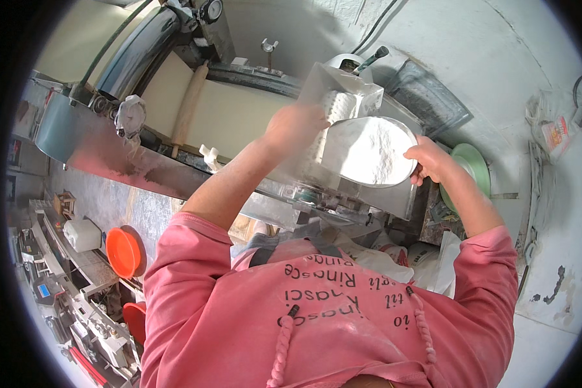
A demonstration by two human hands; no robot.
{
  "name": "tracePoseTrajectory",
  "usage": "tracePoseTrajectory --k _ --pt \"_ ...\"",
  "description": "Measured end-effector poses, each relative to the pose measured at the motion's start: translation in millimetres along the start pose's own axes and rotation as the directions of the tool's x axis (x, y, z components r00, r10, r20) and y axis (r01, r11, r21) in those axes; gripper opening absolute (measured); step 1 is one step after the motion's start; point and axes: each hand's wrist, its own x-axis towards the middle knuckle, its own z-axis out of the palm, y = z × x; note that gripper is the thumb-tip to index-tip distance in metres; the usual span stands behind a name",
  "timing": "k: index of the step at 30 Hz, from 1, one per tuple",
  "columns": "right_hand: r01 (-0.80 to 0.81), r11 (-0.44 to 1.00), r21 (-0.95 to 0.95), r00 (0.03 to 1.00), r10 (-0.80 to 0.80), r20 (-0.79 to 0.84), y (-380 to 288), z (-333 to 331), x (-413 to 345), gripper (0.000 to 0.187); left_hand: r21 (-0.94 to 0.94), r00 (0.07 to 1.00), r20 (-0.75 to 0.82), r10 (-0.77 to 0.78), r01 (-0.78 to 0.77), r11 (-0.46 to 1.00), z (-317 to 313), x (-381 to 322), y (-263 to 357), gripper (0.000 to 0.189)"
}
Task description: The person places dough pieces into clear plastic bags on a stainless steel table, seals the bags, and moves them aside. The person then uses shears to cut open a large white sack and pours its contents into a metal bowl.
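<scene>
My right hand (424,157) grips the right rim of a round metal bowl (412,169) that holds white powder (380,150). The bowl is tilted over a metal hopper (315,80) in which more white powder lies. Blurred, my left hand (303,126) is at the bowl's left side, above the hopper's edge; whether it grips the bowl I cannot tell. Below and to the left of my left hand, a pale sheet of dough (233,116) runs along the machine. A wooden rolling pin (190,109) lies across it.
A large metal roller (138,51) and a wrapped dial gauge (131,116) are at the machine's left. Behind the hopper stands a brush handle (371,60). A green basin (470,169) is at the right. Orange basins (122,253) and a white jug (82,234) are at lower left.
</scene>
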Motion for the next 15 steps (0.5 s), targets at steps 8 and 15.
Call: tracePoseTrajectory --k 8,15 --pt "0.062 0.983 -0.173 0.988 -0.085 -0.132 -38.9 12.5 9.5 0.063 -0.047 0.985 -0.103 -0.137 0.133 0.99 17.5 -22.6 -12.2 0.024" --pt "-0.072 0.96 -0.269 0.98 0.018 -0.198 -66.2 14.0 15.0 0.062 0.014 0.969 -0.197 -0.148 0.154 0.988 33.0 -39.1 -13.9 0.012"
